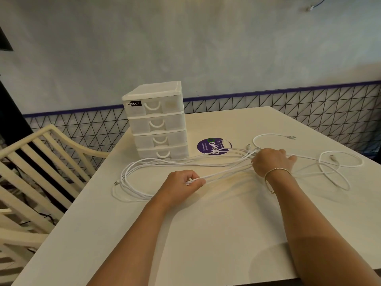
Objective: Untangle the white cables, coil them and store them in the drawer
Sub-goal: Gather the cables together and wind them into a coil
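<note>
**Both hands in the cable tangle, drawers all closed**

I am looking down at the white counter (206, 234) with the drawer unit (157, 120) as my landmark; it is standing toward the far left corner, four drawers stacked, every one pushed in. The white cables (165, 162) are lying spread across the counter in front of the unit and trailing off to its right, several strands running side by side in long loops.

My left hand (182, 182) is sitting in front of the unit, nearer to me, its fingers (195, 181) curling round a bunch of strands and pinching them just above the counter. From there a large loop is sweeping out to the left of the unit's base, with one plug end (116, 183) lying at its outer edge.

My right hand (272, 162) is working to the right of the unit, palm down over the place where the strands are crossing. Its fingers are hidden under the hand, so I cannot tell whether they are gripping anything. A thin bracelet (277, 171) is circling that wrist. Further right of the unit, looser loops are lying flat.

A round purple sticker (208, 146) is lying just right of the unit's bottom drawer, with cables crossing it.
</note>
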